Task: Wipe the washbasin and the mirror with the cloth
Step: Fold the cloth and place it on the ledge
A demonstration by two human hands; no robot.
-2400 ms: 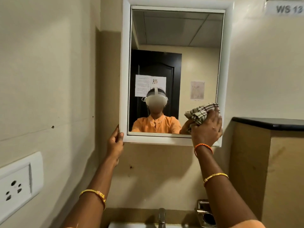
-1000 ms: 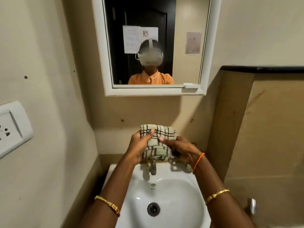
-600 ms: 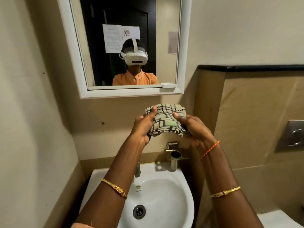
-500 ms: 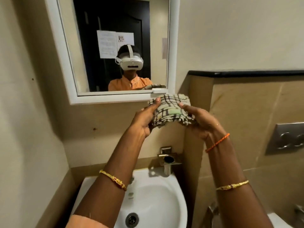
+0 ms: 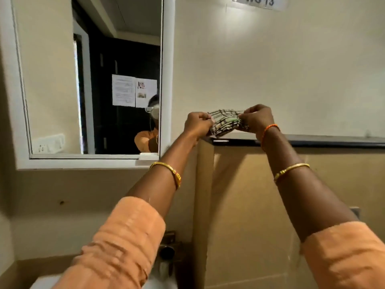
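Both arms are stretched up and forward, and the folded checked cloth (image 5: 226,122) sits between the two hands, right at the near corner of the black ledge (image 5: 333,141) that caps the tan partition. The left hand (image 5: 198,126) pinches the cloth's left end with curled fingers; the right hand (image 5: 257,119) does the same at the right end, thumb and fingertips closed on the fabric. The bundle looks to be touching the ledge top or just above it — from here I can't tell which.

Left of the ledge hangs the mirror (image 5: 91,84) in its white frame, with a dark door, two paper sheets and a slice of an orange-clad person reflected in it. Below the ledge and to the left, only a pale strip of the washbasin (image 5: 44,281) rim shows at the bottom edge, mostly hidden behind the orange sleeve. A dark metal holder (image 5: 167,250) is fixed to the wall below the ledge's corner. High above the ledge, a sign (image 5: 260,2) reads "WS 13". Gold bangles circle both forearms — an orange thread ties the right wrist.
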